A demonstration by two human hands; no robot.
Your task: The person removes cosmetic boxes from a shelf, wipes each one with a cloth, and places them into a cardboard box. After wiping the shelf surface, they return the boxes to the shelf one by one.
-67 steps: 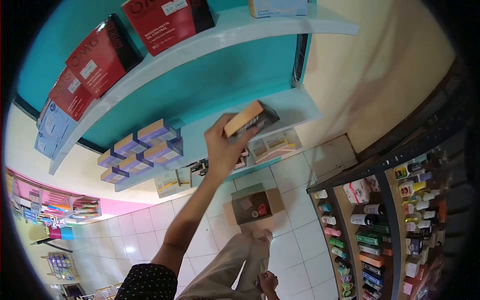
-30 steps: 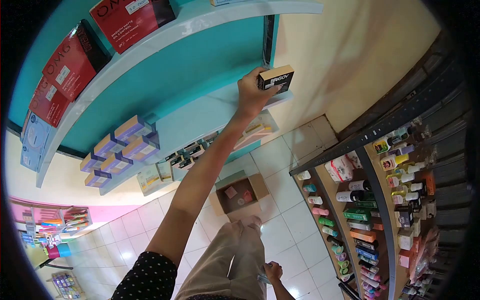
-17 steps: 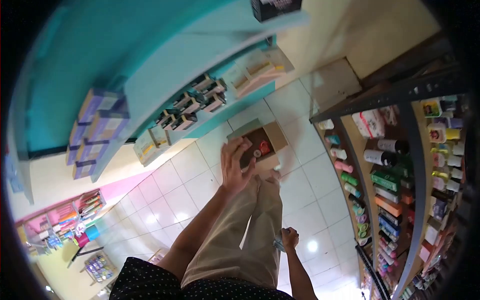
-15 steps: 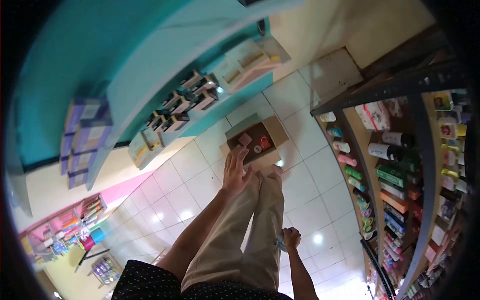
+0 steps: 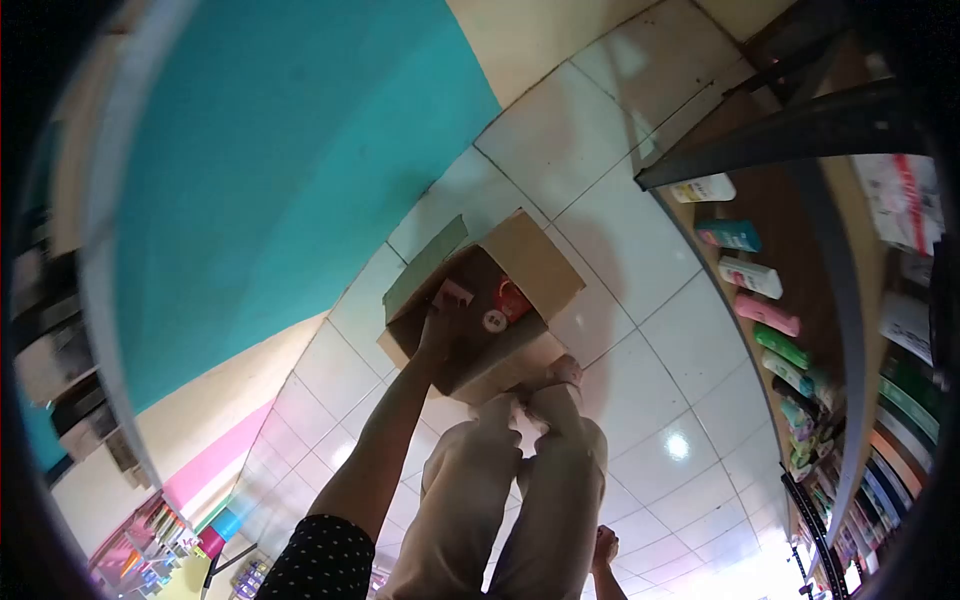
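Note:
An opened cardboard carton [image 5: 535,270] stands on the floor in front of my feet, flaps spread. My left hand [image 5: 440,328] reaches down inside it, fingertips at a small pinkish box [image 5: 454,292]. Shade hides whether the fingers grip that box or only touch it. Beside it in the carton lie a red packet [image 5: 512,300] and a round white-topped item [image 5: 494,320]. My right hand [image 5: 606,545] hangs low by my right knee, fingers curled closed; anything inside them is hidden.
To the right, a dark-framed shelf rack [image 5: 770,160] holds several bottles [image 5: 750,277] and boxes. A teal wall [image 5: 300,170] rises on the left, with a blurred shelf [image 5: 105,270] of boxes at the edge. White tiles [image 5: 640,380] cover the floor.
The view has dropped closer to the carton as my knees bend. My left hand has moved from above the carton down into it. The greyish thing at my right hand no longer shows.

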